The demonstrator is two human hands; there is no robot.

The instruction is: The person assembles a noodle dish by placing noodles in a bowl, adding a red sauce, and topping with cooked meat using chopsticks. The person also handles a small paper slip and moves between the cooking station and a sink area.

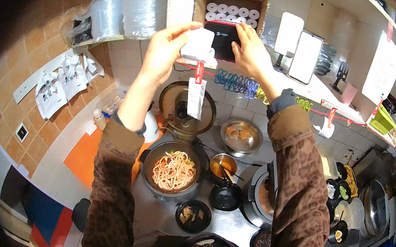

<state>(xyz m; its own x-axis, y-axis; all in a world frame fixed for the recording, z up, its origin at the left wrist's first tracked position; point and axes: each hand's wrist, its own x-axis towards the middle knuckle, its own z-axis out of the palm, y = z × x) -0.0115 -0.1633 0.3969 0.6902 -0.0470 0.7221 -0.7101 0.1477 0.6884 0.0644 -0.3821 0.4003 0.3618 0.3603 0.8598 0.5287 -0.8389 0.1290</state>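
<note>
Both arms reach up to a shelf above the counter. My left hand pinches a white paper slip at its top edge. My right hand rests with spread fingers on a small black printer-like device that sits in front of a cardboard box filled with white paper rolls. Another long white receipt hangs below from a red clip on a line.
Below on the steel counter stand a pot of noodles, an open cooker with raised lid, a metal bowl, sauce pots and small black dishes. Two phones stand on holders on the shelf. Stacked plastic containers sit upper left.
</note>
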